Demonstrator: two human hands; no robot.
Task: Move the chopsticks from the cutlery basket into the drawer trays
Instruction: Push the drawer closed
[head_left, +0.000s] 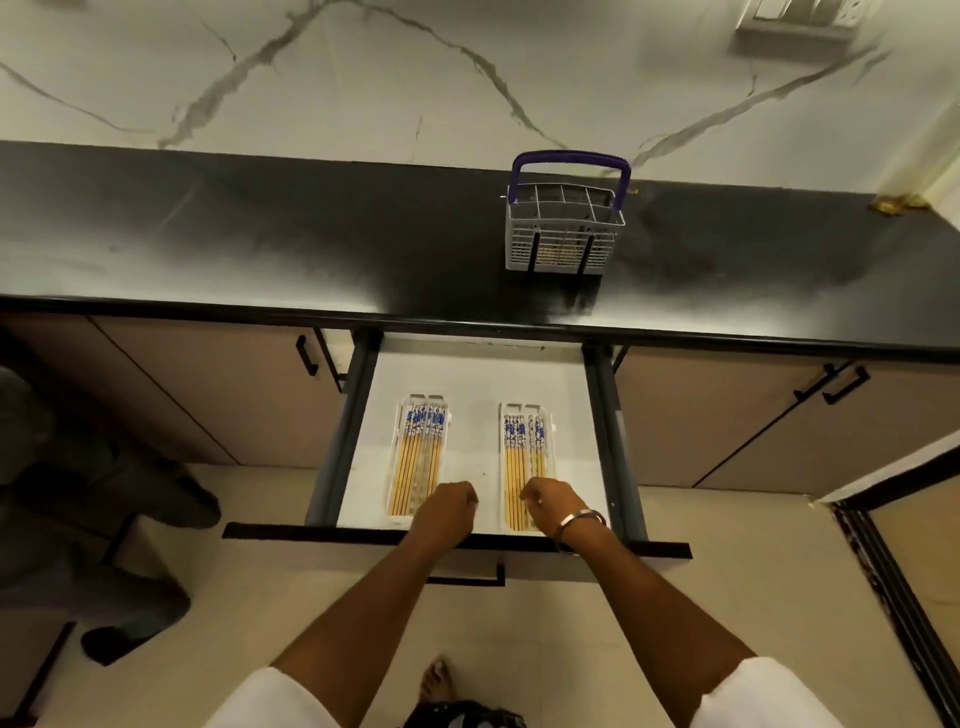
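The white cutlery basket (563, 234) with a purple handle stands on the black counter, and yellowish sticks show through its front grid. Below it the drawer (478, 379) is pulled out. Two white trays lie in it, the left tray (402, 415) and the right tray (545, 415). Both hold several yellow chopsticks with blue-patterned tops (421, 452) (522, 452). My left hand (447, 512) hovers at the near right corner of the left tray, fingers curled. My right hand (558, 509) is over the near end of the right tray, fingers curled too. I see nothing held in either hand.
The drawer front (660, 550) juts toward me below my wrists. Closed cabinet doors with black handles (306, 356) flank the drawer. Another person's legs and shoes (130, 613) are on the floor at the left. A dark door frame (893, 571) runs along the right.
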